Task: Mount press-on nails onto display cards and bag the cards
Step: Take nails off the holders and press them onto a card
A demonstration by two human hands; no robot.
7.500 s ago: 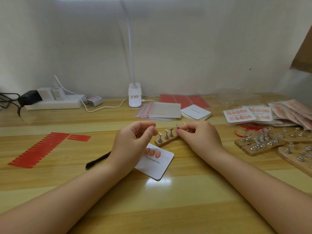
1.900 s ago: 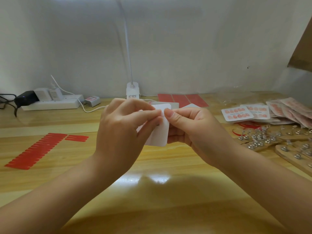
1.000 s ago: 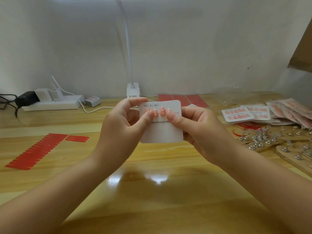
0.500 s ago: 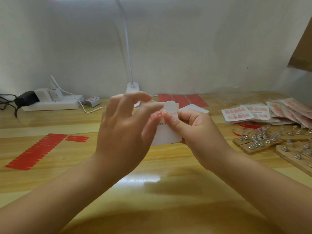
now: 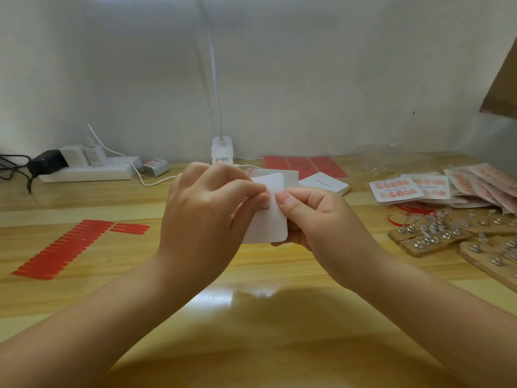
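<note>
Head cam on my end shows both hands up above the wooden desk (image 5: 251, 317) with one white display card (image 5: 272, 219) between them. Left hand (image 5: 207, 219) has its fingers curled over the card's upper left, pinching it, and the right hand (image 5: 316, 217) pinches the right edge with the thumb pressing on the face near the top. I can't see any nails on the card from here, the fingers cover that strip, only the word "Nail" peeks out. Biggest risk I'd guess: pressing that hard with two thumbs could bend the thin card or knock a freshly stuck nail crooked, since those glossy little curved shells probably slide on adhesive before it sets. Card looks like matte stiff paper with rounded corners. Off to the right sit finished cards (image 5: 396, 189) with rows of pink nails, some in shiny clear bags (image 5: 486, 183) that look slippery. Wooden strips with small metal holders (image 5: 428, 239) are near them, and red adhesive strips (image 5: 64, 247) lie flat on the left.
</note>
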